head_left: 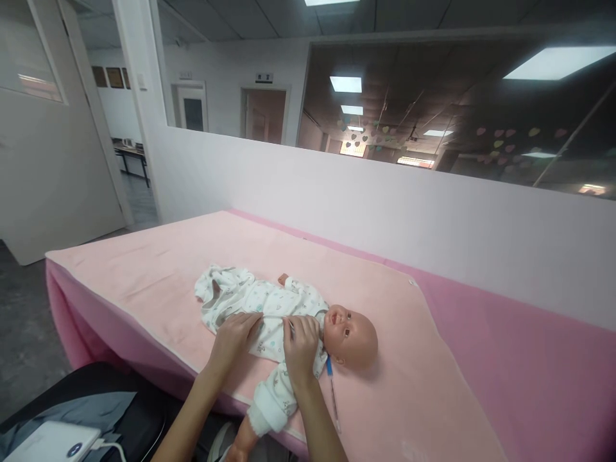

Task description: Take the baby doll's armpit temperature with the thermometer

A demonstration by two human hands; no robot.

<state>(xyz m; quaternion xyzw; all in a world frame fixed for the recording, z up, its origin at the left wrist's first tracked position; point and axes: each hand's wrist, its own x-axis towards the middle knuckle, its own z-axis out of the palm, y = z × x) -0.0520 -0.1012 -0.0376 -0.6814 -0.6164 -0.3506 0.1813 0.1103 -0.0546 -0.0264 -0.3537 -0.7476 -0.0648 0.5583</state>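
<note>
A baby doll (353, 340) lies on its back on a pink cover, its bald head toward the right. It wears a white printed baby outfit (269, 298), and the loose leg end is bunched at the left. My left hand (239, 330) has its fingers pinched on the front of the outfit near the belly. On the chest, close to the neck, my right hand (301, 337) grips the fabric with curled fingers; the exact hold is partly hidden. One sleeved arm of the doll (274, 398) stretches toward me between my forearms.
A thin stick with a blue end (330, 367) lies beside the doll's neck. The pink cover (158, 276) spreads over the table, whose near edge runs below my forearms. A white device with a cable (55, 441) rests on a dark seat at lower left. A white wall with windows stands behind.
</note>
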